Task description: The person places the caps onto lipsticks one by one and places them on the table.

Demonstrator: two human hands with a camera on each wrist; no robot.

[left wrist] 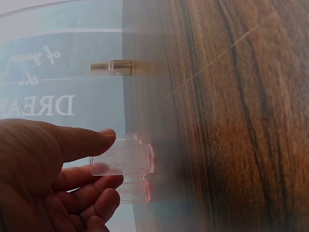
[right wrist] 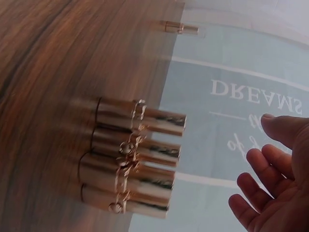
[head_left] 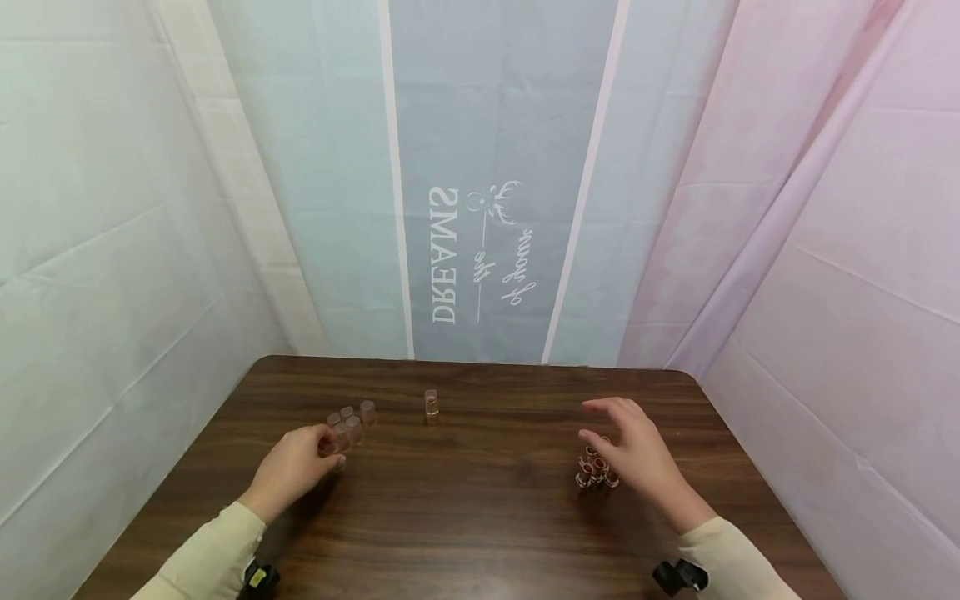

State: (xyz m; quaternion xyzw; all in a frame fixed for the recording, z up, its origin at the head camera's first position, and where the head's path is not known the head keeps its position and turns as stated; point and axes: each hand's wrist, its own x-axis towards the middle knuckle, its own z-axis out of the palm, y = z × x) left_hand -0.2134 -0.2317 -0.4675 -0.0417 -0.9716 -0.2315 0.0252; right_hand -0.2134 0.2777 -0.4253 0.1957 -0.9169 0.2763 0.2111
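My left hand [head_left: 296,467] is at the left cluster of clear caps. In the left wrist view its thumb and curled fingers lie about a clear lipstick cap [left wrist: 126,159], with a fingertip showing through the plastic. More clear caps [head_left: 355,428] stand right beside it. My right hand [head_left: 637,446] hovers by a group of gold lipstick tubes [head_left: 598,467], fingers spread and touching none of them. In the right wrist view those tubes [right wrist: 152,154] stand upright and close together, with small rings at their middles.
A single gold lipstick tube with a clear cap [head_left: 431,403] stands upright near the back middle of the dark wooden table [head_left: 480,517]. Behind the table hangs a blue-grey curtain [head_left: 502,100] with white lettering. Pale cloth walls flank both sides.
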